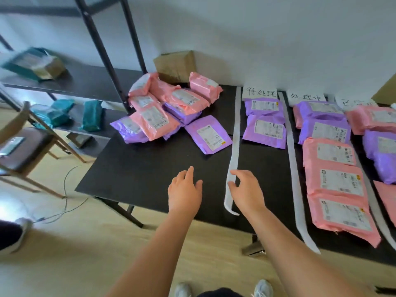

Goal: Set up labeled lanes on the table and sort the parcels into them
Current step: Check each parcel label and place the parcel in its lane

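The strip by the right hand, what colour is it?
The strip is white; the head view shows it best.

Dark shelving (90, 81) and a wooden chair (27, 146) stand on pale floorboards (96, 249).

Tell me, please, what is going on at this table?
A person is sorting pink and purple parcels into lanes marked off by white strips on a black table, each headed by a handwritten label. Three lanes hold parcels; an unsorted pile lies at the left. The right hand is at the leftmost strip, the left hand hovers open beside it.
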Demonstrator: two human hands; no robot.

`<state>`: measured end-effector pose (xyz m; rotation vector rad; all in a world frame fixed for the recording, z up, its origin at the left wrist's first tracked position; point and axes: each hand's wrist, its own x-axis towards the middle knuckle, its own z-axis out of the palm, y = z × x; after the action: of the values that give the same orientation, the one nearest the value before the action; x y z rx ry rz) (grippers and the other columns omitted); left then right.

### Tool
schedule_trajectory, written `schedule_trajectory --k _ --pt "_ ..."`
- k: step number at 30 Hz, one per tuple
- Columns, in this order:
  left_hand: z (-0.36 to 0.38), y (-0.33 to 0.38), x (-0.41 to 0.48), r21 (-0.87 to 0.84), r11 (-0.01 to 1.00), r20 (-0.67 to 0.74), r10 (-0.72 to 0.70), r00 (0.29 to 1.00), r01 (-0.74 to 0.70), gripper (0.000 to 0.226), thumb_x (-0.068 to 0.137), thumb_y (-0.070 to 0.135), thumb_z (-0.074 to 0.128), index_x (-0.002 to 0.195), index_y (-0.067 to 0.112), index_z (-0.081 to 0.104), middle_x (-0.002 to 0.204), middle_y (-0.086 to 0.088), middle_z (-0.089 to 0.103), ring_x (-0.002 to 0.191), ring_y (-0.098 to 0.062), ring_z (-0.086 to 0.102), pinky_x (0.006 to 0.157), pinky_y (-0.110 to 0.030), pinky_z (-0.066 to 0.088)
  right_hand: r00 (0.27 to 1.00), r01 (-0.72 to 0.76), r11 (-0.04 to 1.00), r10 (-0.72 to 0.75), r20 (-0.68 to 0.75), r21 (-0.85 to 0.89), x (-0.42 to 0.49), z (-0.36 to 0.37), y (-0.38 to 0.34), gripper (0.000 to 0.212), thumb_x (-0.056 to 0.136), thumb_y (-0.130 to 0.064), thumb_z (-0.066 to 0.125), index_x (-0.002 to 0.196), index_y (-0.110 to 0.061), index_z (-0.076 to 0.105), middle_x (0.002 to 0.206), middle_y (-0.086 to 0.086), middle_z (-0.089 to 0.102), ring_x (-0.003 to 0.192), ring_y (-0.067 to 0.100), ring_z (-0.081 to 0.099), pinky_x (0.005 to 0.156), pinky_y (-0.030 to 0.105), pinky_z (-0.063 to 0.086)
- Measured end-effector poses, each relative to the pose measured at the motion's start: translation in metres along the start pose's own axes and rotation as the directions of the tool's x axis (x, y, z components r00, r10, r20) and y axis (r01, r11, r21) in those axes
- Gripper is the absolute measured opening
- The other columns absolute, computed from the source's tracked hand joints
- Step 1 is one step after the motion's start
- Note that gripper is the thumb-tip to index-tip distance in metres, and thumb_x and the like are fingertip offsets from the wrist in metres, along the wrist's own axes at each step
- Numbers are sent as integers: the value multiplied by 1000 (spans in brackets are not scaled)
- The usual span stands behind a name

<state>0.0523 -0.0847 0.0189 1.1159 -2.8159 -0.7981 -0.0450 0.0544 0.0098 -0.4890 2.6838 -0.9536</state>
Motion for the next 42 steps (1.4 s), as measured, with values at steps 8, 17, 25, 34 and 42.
schedule_trajectory --k 8,17,25,34,42 --pt "-46 -80 34 -74 996 1 -45 999 45 52 102 36 45 151 20 34 151 -1 40 136 -23 38 112 -38 33 999 36 999 -36 14 20 4 61 -72 38 97 -16 60 134 -23 57 136 -4 54 125 13 53 104 30 45" --pt "-66 -107 102 -118 987 -29 -109 994 105 50 102 32 48 149 20 38 150 -1 42 135 -22 40 112 -39 35 996 43 999 -43 74 2 77 93 -112 40 98 -18 59 138 -24 54 138 -3 55 127 14 53 100 29 45" --pt "-82 -118 175 -60 991 -44 -122 992 119 50 101 28 49 149 21 39 151 0 43 137 -22 39 112 -40 35 989 62 998 -64 134 18 160 125 -143 40 99 -19 57 139 -20 54 136 0 58 125 18 54 102 36 47" --pt "-92 -140 259 56 998 43 -18 999 15 51 99 9 44 148 21 40 154 -1 38 138 -28 37 112 -45 34 990 72 997 -68 122 -34 225 150 -184 32 97 -14 53 128 -15 62 122 6 66 109 25 60 91 42 50" --pt "-104 -157 331 132 977 196 141 970 -169 55 100 12 46 152 21 30 161 0 25 146 -24 22 119 -44 25 994 -48 979 66 85 -197 273 178 -207 26 99 -12 48 119 -13 64 112 8 70 100 28 65 84 46 54"
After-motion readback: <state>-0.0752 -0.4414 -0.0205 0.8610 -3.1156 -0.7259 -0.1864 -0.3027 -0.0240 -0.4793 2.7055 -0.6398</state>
